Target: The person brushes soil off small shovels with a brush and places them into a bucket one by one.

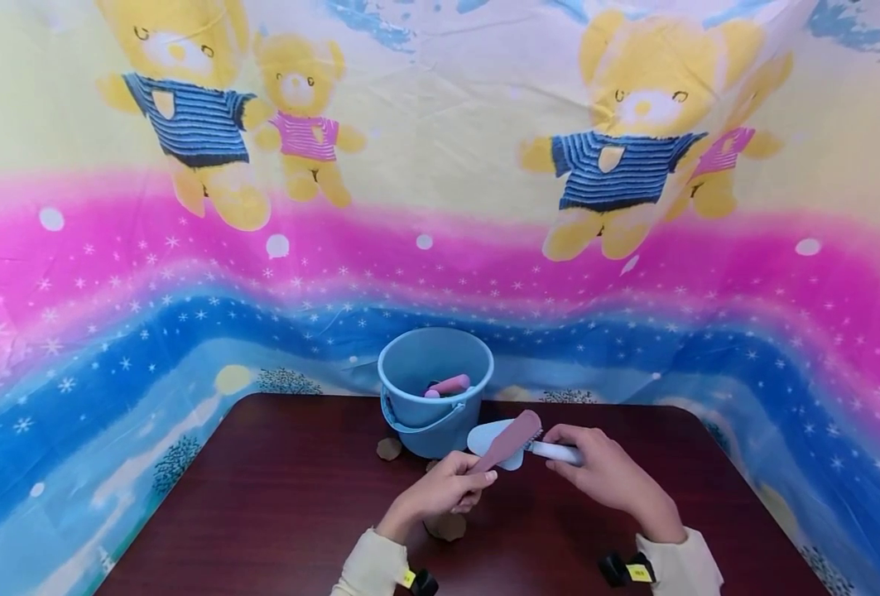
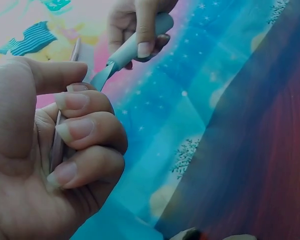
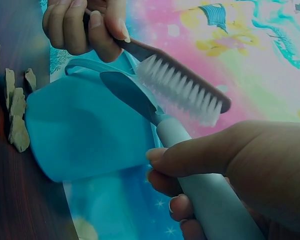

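Note:
My left hand [image 1: 443, 487] grips a mauve brush [image 1: 512, 440] by its handle, its fingers curled round it. White bristles [image 3: 182, 92] on the brush face a small hand trowel [image 3: 127, 92]. That trowel has a pale blue blade and a thick white handle [image 1: 559, 452], which my right hand [image 1: 603, 470] holds between thumb and fingers. The bristles lie close by the neck of the trowel; whether they touch it I cannot tell. Behind the blade stands a blue bucket [image 1: 430, 426] with its handle hanging down at the front.
Pink-handled things [image 1: 450, 385] lie inside the bucket, partly hidden. Flat brownish pieces [image 1: 389, 449] are by the bucket's base, and another brown piece [image 1: 447, 526] lies below my left hand. Beyond the dark red table [image 1: 283, 497] hangs a printed bear cloth [image 1: 440, 199].

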`<state>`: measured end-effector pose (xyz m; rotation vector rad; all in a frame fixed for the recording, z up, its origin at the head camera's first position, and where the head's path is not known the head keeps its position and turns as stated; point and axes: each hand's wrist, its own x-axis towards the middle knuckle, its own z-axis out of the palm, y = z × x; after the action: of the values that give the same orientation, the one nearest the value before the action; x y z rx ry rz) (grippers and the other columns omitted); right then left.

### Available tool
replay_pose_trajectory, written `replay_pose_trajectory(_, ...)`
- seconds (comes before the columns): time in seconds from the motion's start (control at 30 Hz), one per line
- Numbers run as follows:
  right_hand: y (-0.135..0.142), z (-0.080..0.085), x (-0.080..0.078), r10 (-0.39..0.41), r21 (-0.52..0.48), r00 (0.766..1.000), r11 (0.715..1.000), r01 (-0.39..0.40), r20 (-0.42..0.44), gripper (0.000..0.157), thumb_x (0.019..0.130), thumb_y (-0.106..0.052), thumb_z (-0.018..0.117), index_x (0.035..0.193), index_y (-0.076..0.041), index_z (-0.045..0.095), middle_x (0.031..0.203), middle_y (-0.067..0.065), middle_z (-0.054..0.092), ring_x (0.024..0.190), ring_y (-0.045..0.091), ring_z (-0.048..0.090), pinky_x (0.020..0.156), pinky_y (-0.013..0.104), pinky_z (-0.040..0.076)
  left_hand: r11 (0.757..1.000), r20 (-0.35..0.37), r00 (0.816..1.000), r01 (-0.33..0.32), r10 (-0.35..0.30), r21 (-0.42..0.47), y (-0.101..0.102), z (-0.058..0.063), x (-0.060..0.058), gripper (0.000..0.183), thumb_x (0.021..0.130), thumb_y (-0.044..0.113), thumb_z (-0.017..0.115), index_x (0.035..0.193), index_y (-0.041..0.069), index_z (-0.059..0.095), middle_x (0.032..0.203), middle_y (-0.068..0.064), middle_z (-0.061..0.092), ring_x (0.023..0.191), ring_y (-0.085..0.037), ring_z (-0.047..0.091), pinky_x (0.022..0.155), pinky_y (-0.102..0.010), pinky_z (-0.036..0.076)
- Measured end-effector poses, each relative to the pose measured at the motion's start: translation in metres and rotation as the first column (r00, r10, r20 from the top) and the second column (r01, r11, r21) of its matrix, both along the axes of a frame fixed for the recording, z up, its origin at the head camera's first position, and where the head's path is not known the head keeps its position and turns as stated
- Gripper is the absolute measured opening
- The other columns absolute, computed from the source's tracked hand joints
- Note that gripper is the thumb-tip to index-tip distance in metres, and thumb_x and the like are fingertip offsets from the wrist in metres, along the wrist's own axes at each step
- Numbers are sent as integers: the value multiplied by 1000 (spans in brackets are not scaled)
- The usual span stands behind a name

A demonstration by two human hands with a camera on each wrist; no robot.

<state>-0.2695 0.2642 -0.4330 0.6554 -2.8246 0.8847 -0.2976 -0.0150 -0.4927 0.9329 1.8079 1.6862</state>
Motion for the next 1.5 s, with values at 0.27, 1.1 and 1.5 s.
replay_pose_trajectory(0.27, 2, -1, 0, -6, 28, 1000, 1000, 6, 4, 18, 91, -14, 75, 107, -18, 69, 92, -9, 67, 77, 7, 58, 70, 30, 50, 996, -1, 998, -62, 62, -65, 2, -2, 3, 30, 105, 25, 56, 89, 0, 57, 60, 0, 43, 49, -10, 38, 48, -24, 33)
replay_pose_trajectory(1.1, 10, 6, 3, -17, 19, 1000, 1000, 18, -20, 17, 91, -13, 76, 105, -20, 70, 90, -9, 66, 75, 8, 56, 70, 30, 47, 993, -5, 996, -93, 93, -76, -16, -4, -11, 27, 106, 23, 54, 85, 5, 55, 60, 0, 43, 47, -9, 37, 48, -27, 32)
replay_pose_trajectory(1.5, 18, 12, 6, -45, 1, 998, 999, 45, -40, 17, 90, -11, 76, 104, -20, 70, 83, -9, 62, 68, 8, 50, 67, 29, 42, 990, -3, 994, -112, 112, -84, -28, -12, -20, 37, 107, 21, 53, 84, -7, 49, 62, -3, 40, 49, -10, 36, 50, -23, 34)
